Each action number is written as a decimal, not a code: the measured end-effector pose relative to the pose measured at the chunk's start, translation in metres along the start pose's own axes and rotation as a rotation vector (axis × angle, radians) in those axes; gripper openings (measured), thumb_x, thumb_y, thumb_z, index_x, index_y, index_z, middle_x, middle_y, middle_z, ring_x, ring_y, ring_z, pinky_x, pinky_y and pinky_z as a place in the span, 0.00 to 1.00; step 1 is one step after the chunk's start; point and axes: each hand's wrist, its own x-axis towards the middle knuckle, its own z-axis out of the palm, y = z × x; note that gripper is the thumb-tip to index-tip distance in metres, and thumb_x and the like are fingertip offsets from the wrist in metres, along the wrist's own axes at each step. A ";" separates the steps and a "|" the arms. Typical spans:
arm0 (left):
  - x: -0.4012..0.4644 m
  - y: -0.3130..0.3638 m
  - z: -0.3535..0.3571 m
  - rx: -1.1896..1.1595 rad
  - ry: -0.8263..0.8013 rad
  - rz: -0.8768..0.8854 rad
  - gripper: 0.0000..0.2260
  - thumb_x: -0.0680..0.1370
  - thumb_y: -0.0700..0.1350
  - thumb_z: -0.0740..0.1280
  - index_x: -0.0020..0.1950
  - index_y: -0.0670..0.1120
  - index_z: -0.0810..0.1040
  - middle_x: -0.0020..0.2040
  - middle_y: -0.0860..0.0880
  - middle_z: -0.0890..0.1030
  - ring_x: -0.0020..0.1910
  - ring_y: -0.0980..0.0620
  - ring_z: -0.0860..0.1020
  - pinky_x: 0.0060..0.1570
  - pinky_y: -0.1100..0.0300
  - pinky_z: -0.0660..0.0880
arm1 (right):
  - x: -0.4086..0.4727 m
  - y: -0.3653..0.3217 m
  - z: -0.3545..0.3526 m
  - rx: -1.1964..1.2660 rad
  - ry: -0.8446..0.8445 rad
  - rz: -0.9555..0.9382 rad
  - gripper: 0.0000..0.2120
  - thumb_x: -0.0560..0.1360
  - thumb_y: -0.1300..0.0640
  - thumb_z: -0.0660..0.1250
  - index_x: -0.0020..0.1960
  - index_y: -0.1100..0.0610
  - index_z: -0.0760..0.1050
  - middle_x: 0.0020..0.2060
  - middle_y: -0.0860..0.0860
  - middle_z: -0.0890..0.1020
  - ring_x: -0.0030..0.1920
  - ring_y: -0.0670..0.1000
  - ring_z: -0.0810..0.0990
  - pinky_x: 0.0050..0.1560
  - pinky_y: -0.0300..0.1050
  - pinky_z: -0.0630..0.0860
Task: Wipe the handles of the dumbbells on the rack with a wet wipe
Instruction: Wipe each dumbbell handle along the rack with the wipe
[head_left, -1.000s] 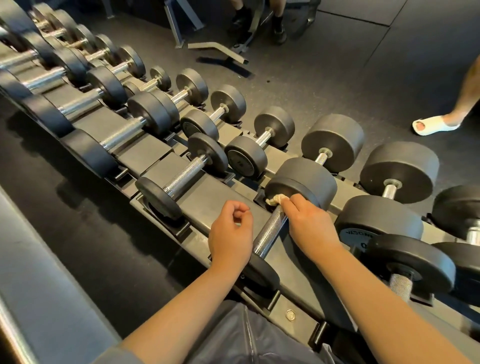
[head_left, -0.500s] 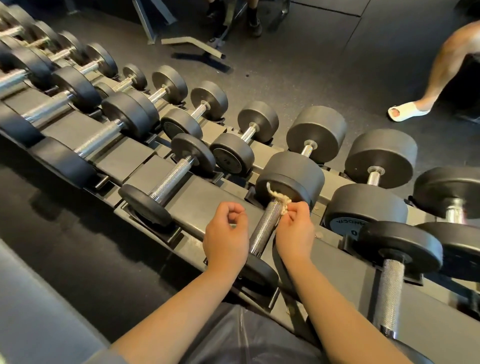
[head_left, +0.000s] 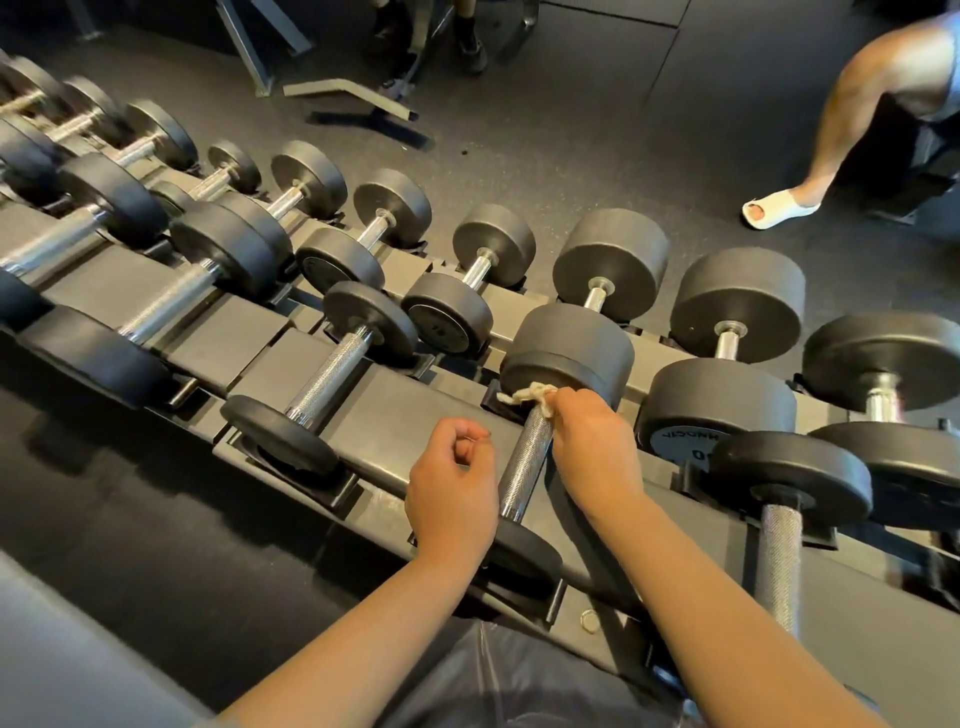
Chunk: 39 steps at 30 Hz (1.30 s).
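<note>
The right hand (head_left: 592, 441) has its fingertips pinched around a twisted, off-white wet wipe (head_left: 530, 397), pressing it onto the far end of a knurled chrome handle (head_left: 524, 467). The wipe is bunched into a small rope where the handle meets the big black weight head (head_left: 569, 348) just beyond the fingertips. The rest of that handle runs back from the fingers toward the person, bare and shiny, down to a smaller near head (head_left: 524, 558) seated in the rack's front cradle.

Just left of the handle, the left hand (head_left: 452, 488) hangs over the rack (head_left: 395, 410) with its fingers curled into a loose fist, thumb against the forefinger; whether anything is caught between them is too small to tell. It doesn't touch the handle, though it sits close beside it.

Out from the right hand's far side, another dumbbell with a knurled handle (head_left: 776, 561) lies in the next cradle, its near end running off toward the person. Left of the left hand sits a slimmer dumbbell (head_left: 332, 371), and past it the row of dumbbells stretches away on two tiers.

Well beyond the rack, on the dark rubber floor (head_left: 597, 145), another person's leg in a white slide sandal (head_left: 779, 210) stands at the far right, and a metal bench foot (head_left: 353, 98) lies at the top.
</note>
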 end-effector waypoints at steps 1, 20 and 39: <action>0.000 0.000 -0.001 -0.003 0.000 -0.003 0.05 0.78 0.41 0.64 0.45 0.51 0.76 0.35 0.52 0.77 0.36 0.55 0.75 0.41 0.55 0.75 | -0.004 -0.001 0.004 0.185 0.056 0.121 0.09 0.80 0.59 0.59 0.58 0.55 0.76 0.48 0.51 0.79 0.42 0.48 0.73 0.41 0.35 0.65; 0.001 0.003 -0.005 0.025 -0.091 -0.034 0.07 0.79 0.43 0.64 0.42 0.52 0.75 0.32 0.51 0.75 0.32 0.52 0.73 0.41 0.48 0.76 | -0.044 -0.015 -0.002 0.698 -0.121 0.489 0.06 0.78 0.60 0.64 0.43 0.52 0.72 0.38 0.47 0.77 0.37 0.43 0.76 0.31 0.29 0.68; 0.003 0.010 -0.010 0.018 -0.177 -0.108 0.11 0.80 0.40 0.55 0.38 0.47 0.70 0.32 0.49 0.71 0.34 0.50 0.71 0.42 0.49 0.71 | -0.013 -0.016 0.018 0.995 0.116 0.800 0.09 0.77 0.64 0.61 0.43 0.51 0.72 0.42 0.53 0.78 0.41 0.49 0.77 0.41 0.44 0.77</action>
